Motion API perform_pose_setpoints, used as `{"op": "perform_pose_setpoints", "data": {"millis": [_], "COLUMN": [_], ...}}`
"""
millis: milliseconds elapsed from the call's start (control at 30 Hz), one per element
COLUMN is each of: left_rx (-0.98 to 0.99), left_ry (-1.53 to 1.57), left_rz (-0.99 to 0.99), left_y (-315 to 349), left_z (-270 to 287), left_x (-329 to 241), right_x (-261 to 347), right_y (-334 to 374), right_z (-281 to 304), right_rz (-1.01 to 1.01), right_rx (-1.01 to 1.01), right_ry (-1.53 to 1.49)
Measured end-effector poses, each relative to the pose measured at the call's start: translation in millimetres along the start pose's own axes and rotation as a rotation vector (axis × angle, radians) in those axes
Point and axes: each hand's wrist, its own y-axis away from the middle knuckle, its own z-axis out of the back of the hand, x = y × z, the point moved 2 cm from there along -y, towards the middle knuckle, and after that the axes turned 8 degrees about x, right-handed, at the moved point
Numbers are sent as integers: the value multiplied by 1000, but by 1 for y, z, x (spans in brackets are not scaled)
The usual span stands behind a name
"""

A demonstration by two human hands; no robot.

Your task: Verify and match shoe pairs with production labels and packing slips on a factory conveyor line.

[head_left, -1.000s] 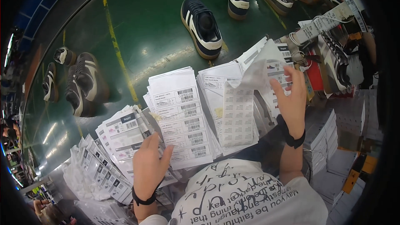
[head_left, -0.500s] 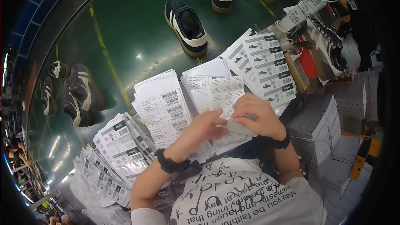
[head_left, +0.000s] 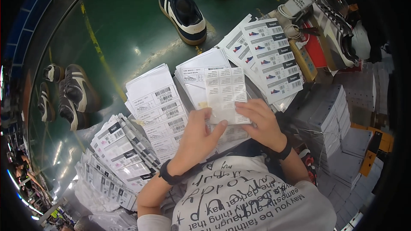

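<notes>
label sheet [head_left: 226,82]: atop middle paper stack [head_left: 201,63], desk [head_left: 128,30] | left hand [head_left: 198,136]: touching, grip unclear | right hand [head_left: 264,127]: grasping lower edge | progress: apparently part-folded; upper rows remain unfolded

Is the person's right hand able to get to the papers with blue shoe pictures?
Probably yes: the papers lie near the right hand, and nothing seems to block the way. That hand is touching the small-print sheet, though, so it may have to leave that first.
</notes>
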Motion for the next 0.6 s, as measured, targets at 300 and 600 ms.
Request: {"op": "perform_pose_setpoints", "data": {"millis": [300, 600], "left_rx": [-166, 42], "left_ry": [1135, 821], "left_rz": [58, -42], "left_y": [-9, -8], "left_z": [-7, -2], "left_x": [-2, -7], "right_x": [23, 37], "right_y": [5, -23], "right_z": [1, 32], "right_rz": [108, 79], "right_rx": [-206, -259], "right_ry": [-374, 236]}}
